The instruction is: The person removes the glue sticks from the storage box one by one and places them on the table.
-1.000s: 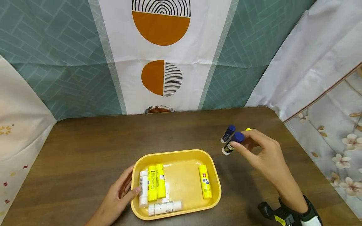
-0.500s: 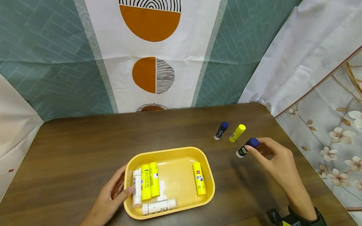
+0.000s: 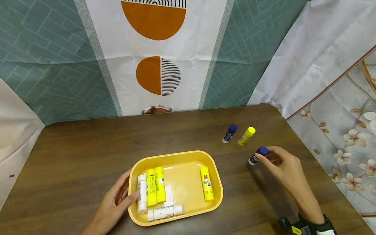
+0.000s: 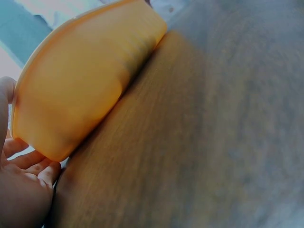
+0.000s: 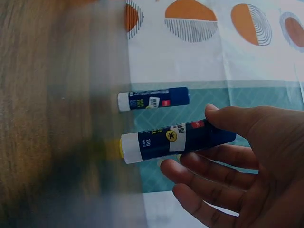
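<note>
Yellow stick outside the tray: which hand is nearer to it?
Right. The right hand, pinching a blue stick, is to the right of the yellow stick; the left hand is farther off, holding the tray at its left end.

Blk R-wrist strap (image 3: 313, 227) w/ rounded blk knob (image 3: 284, 223), sm. yel. tag (image 3: 296, 230) & wht. patch (image 3: 325, 232)
</note>
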Available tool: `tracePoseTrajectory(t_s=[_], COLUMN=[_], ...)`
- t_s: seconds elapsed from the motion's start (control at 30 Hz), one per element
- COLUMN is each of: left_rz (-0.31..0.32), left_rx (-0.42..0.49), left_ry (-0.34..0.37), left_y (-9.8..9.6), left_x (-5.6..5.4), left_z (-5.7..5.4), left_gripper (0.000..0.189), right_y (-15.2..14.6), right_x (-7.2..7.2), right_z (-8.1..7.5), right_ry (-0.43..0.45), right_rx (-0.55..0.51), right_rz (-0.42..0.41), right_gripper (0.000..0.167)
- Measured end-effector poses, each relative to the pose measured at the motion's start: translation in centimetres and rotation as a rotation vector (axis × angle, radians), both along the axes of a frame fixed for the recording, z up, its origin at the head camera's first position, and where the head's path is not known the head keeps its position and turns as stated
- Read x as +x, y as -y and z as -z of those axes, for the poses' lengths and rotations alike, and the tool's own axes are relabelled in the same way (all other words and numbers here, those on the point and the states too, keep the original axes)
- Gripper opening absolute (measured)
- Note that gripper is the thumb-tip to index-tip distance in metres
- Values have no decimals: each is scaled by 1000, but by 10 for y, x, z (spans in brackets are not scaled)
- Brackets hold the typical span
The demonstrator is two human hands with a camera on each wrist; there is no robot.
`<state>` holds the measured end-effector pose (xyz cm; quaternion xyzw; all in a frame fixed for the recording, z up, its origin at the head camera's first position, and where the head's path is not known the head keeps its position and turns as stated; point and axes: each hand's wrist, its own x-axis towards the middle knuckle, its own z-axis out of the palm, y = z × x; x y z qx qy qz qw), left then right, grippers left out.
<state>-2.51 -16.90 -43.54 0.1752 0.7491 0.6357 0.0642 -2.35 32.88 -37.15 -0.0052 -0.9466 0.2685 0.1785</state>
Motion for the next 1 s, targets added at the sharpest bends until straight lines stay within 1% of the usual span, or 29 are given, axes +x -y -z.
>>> tracePoseTrajectory(t_s=[0.2, 0.27, 0.47, 0.67, 0.73, 0.9, 1.0], left_rz=[-3, -5, -18, -15, -13, -14, -3], left_rx=[-17, -20, -24, -7, -1, -13, -7], left_ry=[19, 21, 25, -21, -23, 5, -5], left_y=[0, 0, 0, 1, 1, 1, 2], left_x=[0, 0, -1, 1, 1, 0, 0], left_z=[0, 0, 0, -3, -3, -2, -2], left_gripper=[63, 63, 63, 62, 62, 63, 63], right_y=[-2, -2, -1, -1, -2, -7, -8], right_x=[-2, -2, -3, -4, -3, 5, 10], right_z=[9, 11, 13, 11, 9, 5, 1], right_ry=[51, 47, 25, 52, 60, 48, 37], right_rx=[79, 99, 105, 111, 117, 133, 128], right_rz=[-3, -4, -22, -27, -32, -48, -54], right_gripper=[24, 24, 22, 25, 32, 72, 86])
